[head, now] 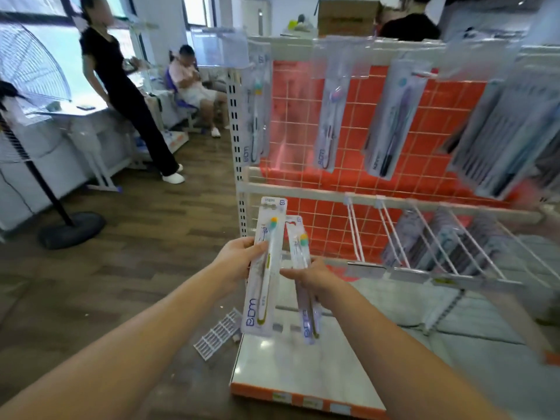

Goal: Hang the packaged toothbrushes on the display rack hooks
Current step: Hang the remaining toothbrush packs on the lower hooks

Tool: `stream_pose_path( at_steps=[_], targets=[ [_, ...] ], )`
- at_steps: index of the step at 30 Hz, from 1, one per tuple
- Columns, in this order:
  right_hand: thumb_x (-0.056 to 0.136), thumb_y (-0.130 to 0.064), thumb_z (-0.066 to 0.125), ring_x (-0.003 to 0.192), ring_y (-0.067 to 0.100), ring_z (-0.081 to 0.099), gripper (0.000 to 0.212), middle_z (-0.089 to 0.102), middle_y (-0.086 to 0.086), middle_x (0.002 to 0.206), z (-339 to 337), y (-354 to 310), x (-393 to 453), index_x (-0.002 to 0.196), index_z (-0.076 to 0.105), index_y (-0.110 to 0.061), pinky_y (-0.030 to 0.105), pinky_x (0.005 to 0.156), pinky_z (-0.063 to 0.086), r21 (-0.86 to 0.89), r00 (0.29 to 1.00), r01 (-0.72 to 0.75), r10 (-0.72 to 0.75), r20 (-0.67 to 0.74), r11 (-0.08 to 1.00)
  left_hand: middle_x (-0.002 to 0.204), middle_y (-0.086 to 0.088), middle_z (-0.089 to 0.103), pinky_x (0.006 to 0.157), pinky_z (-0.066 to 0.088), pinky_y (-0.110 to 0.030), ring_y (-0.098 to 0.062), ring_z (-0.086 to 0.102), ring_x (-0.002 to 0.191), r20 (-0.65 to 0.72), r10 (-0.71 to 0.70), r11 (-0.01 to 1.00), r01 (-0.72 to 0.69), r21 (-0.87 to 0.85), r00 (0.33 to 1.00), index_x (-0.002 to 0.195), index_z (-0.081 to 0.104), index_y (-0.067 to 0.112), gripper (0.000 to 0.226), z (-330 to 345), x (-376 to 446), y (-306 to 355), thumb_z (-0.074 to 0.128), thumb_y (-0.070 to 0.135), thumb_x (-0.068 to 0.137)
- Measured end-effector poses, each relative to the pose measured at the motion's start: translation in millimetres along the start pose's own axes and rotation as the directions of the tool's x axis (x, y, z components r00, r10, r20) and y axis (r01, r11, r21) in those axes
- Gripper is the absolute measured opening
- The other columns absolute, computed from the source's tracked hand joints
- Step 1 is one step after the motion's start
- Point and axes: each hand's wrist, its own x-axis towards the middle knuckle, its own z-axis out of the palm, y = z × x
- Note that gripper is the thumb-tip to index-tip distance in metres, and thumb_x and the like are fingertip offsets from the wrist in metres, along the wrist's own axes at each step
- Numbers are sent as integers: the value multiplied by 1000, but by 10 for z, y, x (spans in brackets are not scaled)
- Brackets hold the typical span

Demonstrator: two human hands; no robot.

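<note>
Both forearms reach in from the bottom of the frame, and each hand has a pack. The left hand (239, 259), lower centre, has its grip clamped on a packaged toothbrush (266, 268), thumb across the front of the card, the pack standing nearly upright with its hang tab on top. Just to its right, the right hand (309, 272) holds a second packaged toothbrush (300, 253), fingers curled round the middle, and this pack leans slightly left so its top nearly meets the first. Neither pack is on a hook; both are held in front of the rack's lower section.

Below the hands lies the pale base shelf (303, 368) of the display rack, with an orange front edge. On the wooden floor (145, 268), lower centre-left, lies a small white wire divider (218, 333).

Farther back, right of centre, bare white hooks (394, 237) jut from the lower rail. Above, against the orange grid panel (303, 122), packs already hang (328, 122) along the top row, blurred.

In the upper left a standing fan (27, 86) frames the edge, a person in black (121, 92) leans on a white tabletop (75, 115), and another person sits beyond.
</note>
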Motion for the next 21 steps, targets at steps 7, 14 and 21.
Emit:
stream_pose_path(
  at_steps=[7,14,21],
  targets=[
    [71,-43,79,123,36,47,97,44,15,138,-82,-139,-280,141,19,-13,51,101,43,-17,995,59,-60,-81,998,72,-2,73,57,53,-29,-13,69,60,-5,100,995,-100,-8,995,95,67,10,18,-19,-157,180,64,27,88],
    [86,-50,60,93,22,56,72,53,9,120,-190,-204,-462,140,28,-14,36,72,47,172,996,-12,27,-83,985,64,5,71,50,51,-23,-7,66,52,32,90,995,-91,35,995,92,66,13,15,-22,-245,261,62,28,89],
    [95,-26,55,75,18,57,29,63,7,91,-186,-187,-642,118,54,-8,27,58,45,242,991,58,-28,-128,968,66,3,72,53,53,-27,-9,67,53,29,46,994,-43,-102,999,94,65,13,11,-20,-326,215,64,22,88]
  ],
)
